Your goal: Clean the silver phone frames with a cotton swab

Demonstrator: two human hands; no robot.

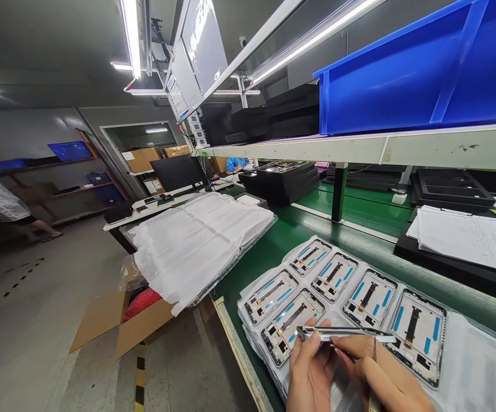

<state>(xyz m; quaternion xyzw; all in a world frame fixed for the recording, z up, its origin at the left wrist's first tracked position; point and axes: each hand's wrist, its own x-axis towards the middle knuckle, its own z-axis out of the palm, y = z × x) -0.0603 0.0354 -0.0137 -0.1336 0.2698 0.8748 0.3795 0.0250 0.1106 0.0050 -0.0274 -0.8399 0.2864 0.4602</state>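
At the lower centre of the frame, a thin panel [351, 331] was held edge-on above a translucent tray [336, 314]. The left hand [308, 369] had its fingers clamped on the panel's left end. The right hand [383, 369], at lower right, had its fingers together around a slim tool [375, 349]; whether they also gripped the panel could not be told. Six black-edged frames [370, 297] lay in the tray's compartments.
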